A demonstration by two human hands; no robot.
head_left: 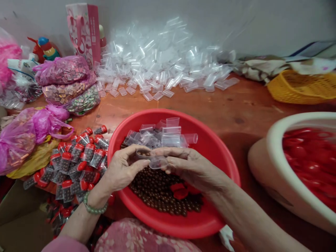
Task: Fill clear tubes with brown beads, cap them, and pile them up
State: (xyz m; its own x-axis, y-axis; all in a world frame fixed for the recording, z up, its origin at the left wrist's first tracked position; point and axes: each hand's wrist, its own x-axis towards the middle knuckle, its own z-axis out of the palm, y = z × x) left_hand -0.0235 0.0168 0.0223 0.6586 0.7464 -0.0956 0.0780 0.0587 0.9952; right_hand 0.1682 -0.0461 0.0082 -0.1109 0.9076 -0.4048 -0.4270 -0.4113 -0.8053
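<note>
Both hands meet above a red basin. My left hand pinches a clear plastic case with brown balls visible in its opening. My right hand is closed on another clear case, which is next to the first one. Below the hands, shiny brown balls cover the basin's bottom, and red caps lie on them near my right wrist. Clear cases are heaped in the basin just beyond my fingers.
Filled, red-capped cases are piled left of the basin. A cream tub of red caps stands right. Behind are a large heap of clear cases and a yellow basket. Pink bags lie at left.
</note>
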